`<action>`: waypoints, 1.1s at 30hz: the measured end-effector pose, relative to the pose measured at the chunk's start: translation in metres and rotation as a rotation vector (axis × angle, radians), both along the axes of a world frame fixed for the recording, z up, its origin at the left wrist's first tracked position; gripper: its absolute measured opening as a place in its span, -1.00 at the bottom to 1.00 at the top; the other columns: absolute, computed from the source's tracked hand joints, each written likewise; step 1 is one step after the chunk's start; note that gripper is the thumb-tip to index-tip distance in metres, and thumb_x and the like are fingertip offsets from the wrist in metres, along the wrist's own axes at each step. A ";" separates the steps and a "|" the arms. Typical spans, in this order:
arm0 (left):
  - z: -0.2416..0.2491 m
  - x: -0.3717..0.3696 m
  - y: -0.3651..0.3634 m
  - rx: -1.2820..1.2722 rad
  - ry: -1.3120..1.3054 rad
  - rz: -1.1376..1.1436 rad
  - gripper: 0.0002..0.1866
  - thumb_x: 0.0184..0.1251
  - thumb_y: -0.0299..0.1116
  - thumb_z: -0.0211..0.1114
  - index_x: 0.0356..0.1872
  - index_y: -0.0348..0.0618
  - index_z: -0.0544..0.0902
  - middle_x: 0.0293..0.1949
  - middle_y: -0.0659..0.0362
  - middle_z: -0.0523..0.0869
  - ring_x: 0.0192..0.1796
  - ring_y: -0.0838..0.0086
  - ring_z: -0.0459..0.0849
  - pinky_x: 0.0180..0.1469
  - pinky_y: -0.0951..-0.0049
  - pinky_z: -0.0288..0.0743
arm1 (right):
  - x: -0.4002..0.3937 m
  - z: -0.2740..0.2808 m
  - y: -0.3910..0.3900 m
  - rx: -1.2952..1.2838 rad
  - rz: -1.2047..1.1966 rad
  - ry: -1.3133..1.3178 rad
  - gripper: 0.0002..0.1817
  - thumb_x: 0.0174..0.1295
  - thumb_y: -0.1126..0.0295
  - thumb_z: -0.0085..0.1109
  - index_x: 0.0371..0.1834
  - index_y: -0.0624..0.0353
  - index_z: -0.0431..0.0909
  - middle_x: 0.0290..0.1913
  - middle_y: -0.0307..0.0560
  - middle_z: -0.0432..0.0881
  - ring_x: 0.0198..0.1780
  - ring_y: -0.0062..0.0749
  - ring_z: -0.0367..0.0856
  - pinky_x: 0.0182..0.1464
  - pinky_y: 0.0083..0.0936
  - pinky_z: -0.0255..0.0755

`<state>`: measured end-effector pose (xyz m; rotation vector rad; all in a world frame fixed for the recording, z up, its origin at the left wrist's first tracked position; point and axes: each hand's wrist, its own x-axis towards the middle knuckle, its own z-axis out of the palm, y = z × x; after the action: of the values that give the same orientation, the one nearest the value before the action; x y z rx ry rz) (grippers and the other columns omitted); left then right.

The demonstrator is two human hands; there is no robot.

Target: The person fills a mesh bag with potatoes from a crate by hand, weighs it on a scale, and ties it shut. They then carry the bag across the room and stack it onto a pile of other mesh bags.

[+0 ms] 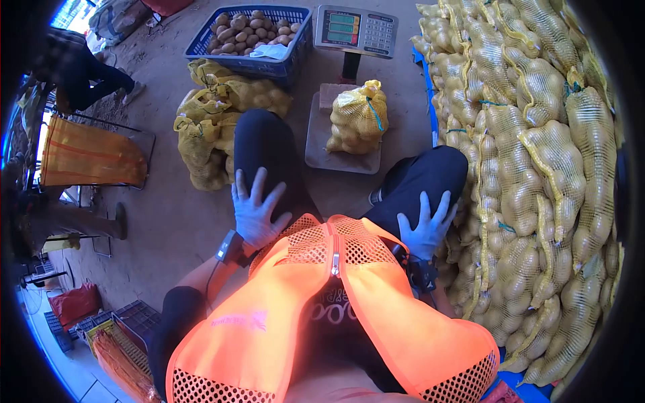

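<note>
My left hand [256,209], in a pale glove, rests on my left thigh with its fingers spread and nothing in it. On the other thigh lies my right hand [427,226], gloved as well, fingers apart and holding nothing. In front of my knees a yellow mesh bag of potatoes [356,124], tied with a green string, sits on the platform of a scale [342,163]. The scale's display and keypad [355,31] stand behind the bag on a short post. Beyond my left knee several filled mesh bags [205,144] lean together on the floor.
A blue crate [293,66] of loose potatoes stands beside the scale. Stacked mesh bags of potatoes [521,174] rise along my right side. At the left are an orange sack [94,154] on a frame, parts of other people, and crates [138,319] behind.
</note>
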<state>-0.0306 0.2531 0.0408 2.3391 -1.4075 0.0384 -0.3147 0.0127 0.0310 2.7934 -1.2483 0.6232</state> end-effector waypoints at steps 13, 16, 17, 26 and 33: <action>0.005 0.077 -0.034 0.136 -0.058 -0.541 -0.51 -0.02 -0.02 0.37 0.00 0.15 0.62 0.23 0.18 0.47 0.41 0.16 0.24 0.35 -0.31 -0.07 | 0.009 0.014 -0.041 0.017 0.140 0.034 -0.41 -0.05 0.16 0.41 0.14 -0.16 0.49 0.44 0.00 0.12 0.40 0.44 -0.06 0.35 0.26 0.04; 0.018 0.112 -0.065 0.026 -0.151 -0.446 -0.55 -0.01 -0.08 0.37 -0.03 0.09 0.64 0.17 0.16 0.52 0.35 0.19 0.33 0.38 -0.07 0.05 | 0.021 0.021 -0.079 -0.055 0.150 0.044 -0.46 -0.04 0.15 0.40 0.09 -0.14 0.52 0.37 -0.02 0.24 0.34 0.33 0.10 0.34 0.12 0.12; 0.021 0.123 -0.074 -0.026 -0.197 -0.390 -0.59 -0.01 -0.11 0.38 -0.07 0.09 0.65 0.15 0.17 0.54 0.32 0.19 0.37 0.36 0.00 0.12 | 0.026 0.021 -0.094 -0.068 0.157 0.032 -0.48 -0.03 0.14 0.40 0.07 -0.13 0.53 0.33 -0.03 0.29 0.31 0.29 0.16 0.32 0.06 0.16; -0.014 0.138 -0.096 -0.132 0.210 0.163 -0.48 0.20 0.02 0.25 0.08 -0.08 0.57 0.17 -0.02 0.51 0.21 0.04 0.46 0.20 0.21 0.37 | 0.067 0.009 -0.150 0.146 -0.016 0.212 -0.56 0.04 -0.03 0.31 -0.10 0.01 0.66 -0.05 -0.10 0.66 0.02 -0.16 0.59 0.13 -0.21 0.40; 0.038 0.055 -0.082 -0.004 -0.228 -0.194 -0.54 -0.14 -0.18 0.44 -0.12 -0.04 0.62 0.11 0.05 0.52 0.27 0.09 0.37 0.23 0.10 0.31 | 0.145 -0.043 -0.137 0.401 0.122 -0.060 -0.24 -0.05 -0.06 0.39 0.19 0.10 0.44 0.12 0.08 0.53 0.20 -0.09 0.46 0.25 -0.13 0.30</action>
<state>0.0244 0.1709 0.0791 2.2398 -1.7353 0.2592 -0.1701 -0.1241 -0.0118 3.2181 -1.3543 0.5145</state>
